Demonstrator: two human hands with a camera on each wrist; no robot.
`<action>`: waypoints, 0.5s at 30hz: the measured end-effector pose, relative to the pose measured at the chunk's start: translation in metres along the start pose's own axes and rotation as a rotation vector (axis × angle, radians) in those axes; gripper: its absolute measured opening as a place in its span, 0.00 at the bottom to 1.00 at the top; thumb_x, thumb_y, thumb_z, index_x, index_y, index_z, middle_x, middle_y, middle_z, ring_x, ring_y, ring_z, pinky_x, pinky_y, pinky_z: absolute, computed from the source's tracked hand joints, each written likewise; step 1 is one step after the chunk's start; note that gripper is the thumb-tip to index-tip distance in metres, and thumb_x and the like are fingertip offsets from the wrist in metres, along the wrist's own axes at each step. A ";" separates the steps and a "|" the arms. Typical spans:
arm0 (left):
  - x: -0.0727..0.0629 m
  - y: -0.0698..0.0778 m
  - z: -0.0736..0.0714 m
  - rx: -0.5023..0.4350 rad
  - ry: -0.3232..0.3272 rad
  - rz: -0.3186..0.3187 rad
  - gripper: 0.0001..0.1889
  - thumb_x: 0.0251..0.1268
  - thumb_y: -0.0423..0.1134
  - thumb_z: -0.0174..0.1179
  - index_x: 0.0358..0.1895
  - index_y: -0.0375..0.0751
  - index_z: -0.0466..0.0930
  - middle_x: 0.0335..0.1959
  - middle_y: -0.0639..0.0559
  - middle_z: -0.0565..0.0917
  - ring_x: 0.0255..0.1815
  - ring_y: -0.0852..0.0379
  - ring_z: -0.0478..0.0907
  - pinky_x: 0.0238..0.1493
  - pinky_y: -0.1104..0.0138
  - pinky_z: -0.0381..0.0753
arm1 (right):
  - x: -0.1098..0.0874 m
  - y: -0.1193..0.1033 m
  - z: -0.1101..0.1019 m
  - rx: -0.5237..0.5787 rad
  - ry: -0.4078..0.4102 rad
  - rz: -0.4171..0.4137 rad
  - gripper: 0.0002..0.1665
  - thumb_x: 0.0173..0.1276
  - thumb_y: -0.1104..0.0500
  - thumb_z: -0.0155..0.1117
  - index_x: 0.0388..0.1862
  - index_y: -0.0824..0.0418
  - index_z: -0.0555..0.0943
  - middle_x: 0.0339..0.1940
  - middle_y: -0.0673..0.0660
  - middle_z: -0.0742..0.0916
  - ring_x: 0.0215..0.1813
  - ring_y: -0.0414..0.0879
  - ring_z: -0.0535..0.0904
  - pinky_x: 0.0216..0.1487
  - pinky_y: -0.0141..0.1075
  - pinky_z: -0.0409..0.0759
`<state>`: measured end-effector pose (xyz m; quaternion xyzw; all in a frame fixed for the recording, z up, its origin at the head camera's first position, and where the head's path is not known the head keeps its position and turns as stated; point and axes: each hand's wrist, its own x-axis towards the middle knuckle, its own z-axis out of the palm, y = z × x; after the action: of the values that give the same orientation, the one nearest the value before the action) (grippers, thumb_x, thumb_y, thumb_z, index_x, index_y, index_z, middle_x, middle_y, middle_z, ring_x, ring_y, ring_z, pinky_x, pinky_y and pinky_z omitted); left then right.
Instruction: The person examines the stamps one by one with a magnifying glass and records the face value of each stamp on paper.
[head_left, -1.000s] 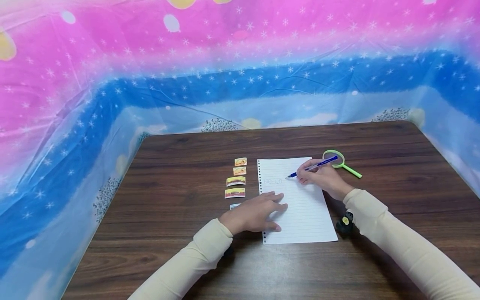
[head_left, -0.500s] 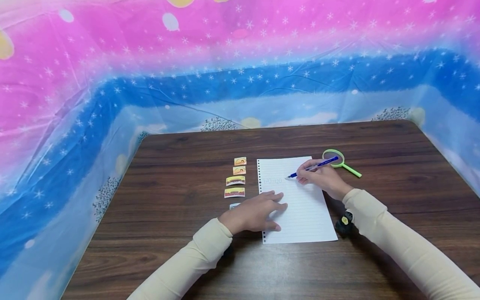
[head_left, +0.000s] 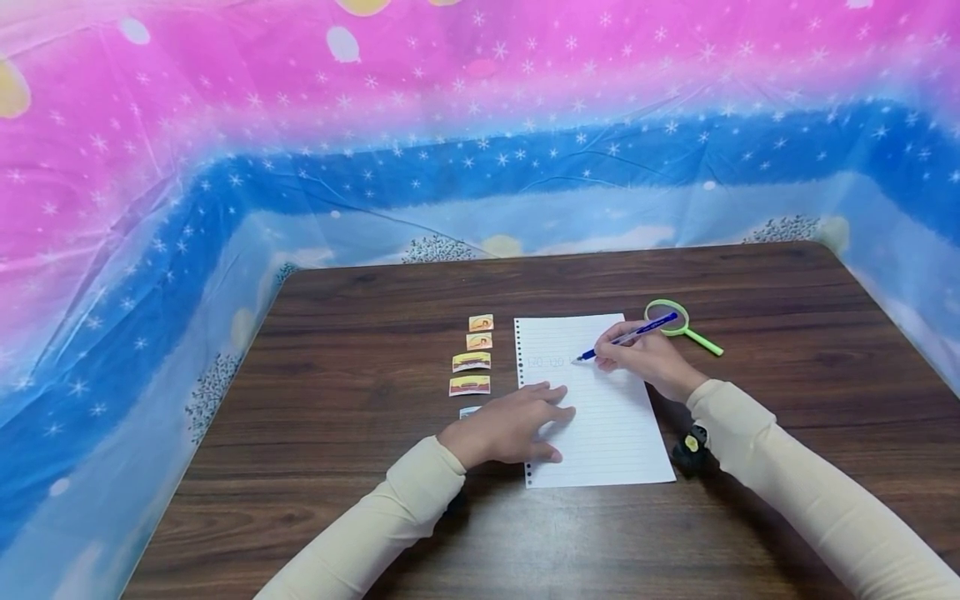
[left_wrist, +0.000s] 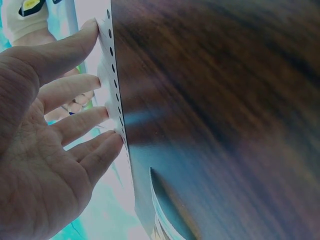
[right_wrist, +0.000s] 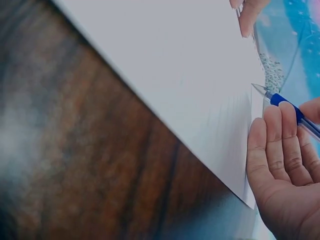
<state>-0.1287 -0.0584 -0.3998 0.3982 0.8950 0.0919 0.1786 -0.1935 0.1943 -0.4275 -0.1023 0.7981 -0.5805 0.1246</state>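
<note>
A lined sheet of paper (head_left: 600, 442) with punched holes down its left side lies on the wooden table (head_left: 360, 333). Faint writing (head_left: 546, 362) runs along one of its upper lines. My right hand (head_left: 648, 358) pinches a blue pen (head_left: 637, 331), its tip at the paper just right of that writing. In the right wrist view the pen (right_wrist: 306, 122) leans between thumb and fingers, tip (right_wrist: 256, 86) toward the sheet. With fingers spread, my left hand (head_left: 517, 425) rests on the sheet's left edge; its fingertips (left_wrist: 115, 137) touch the paper by the holes.
Left of the sheet several small printed cards stand in a column, two orange (head_left: 481, 322), two yellow and red (head_left: 471, 362); another card (head_left: 468, 412) is partly hidden by my left hand. A green magnifying glass (head_left: 703, 342) lies beyond my right hand. Patterned cloth (head_left: 450, 175) surrounds the table.
The pen tip has shifted slightly down on the paper, and a small new mark shows right of the earlier writing. My left hand stays in place.
</note>
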 end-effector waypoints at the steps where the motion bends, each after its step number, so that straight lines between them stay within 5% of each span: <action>1: 0.000 0.000 0.000 0.001 -0.001 0.000 0.33 0.68 0.50 0.67 0.73 0.44 0.71 0.78 0.42 0.62 0.80 0.44 0.54 0.78 0.60 0.54 | 0.000 0.000 0.000 0.005 0.002 0.001 0.18 0.73 0.57 0.66 0.49 0.73 0.79 0.41 0.65 0.89 0.43 0.48 0.88 0.50 0.34 0.84; 15: 0.000 0.001 -0.001 -0.007 -0.002 -0.010 0.33 0.68 0.50 0.67 0.74 0.45 0.71 0.78 0.42 0.61 0.80 0.44 0.54 0.78 0.59 0.55 | 0.000 0.000 0.000 -0.003 0.007 -0.004 0.17 0.74 0.57 0.65 0.49 0.72 0.78 0.41 0.66 0.88 0.43 0.49 0.87 0.49 0.35 0.84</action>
<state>-0.1286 -0.0580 -0.3991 0.3933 0.8965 0.0936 0.1811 -0.1940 0.1947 -0.4278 -0.1020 0.7992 -0.5800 0.1203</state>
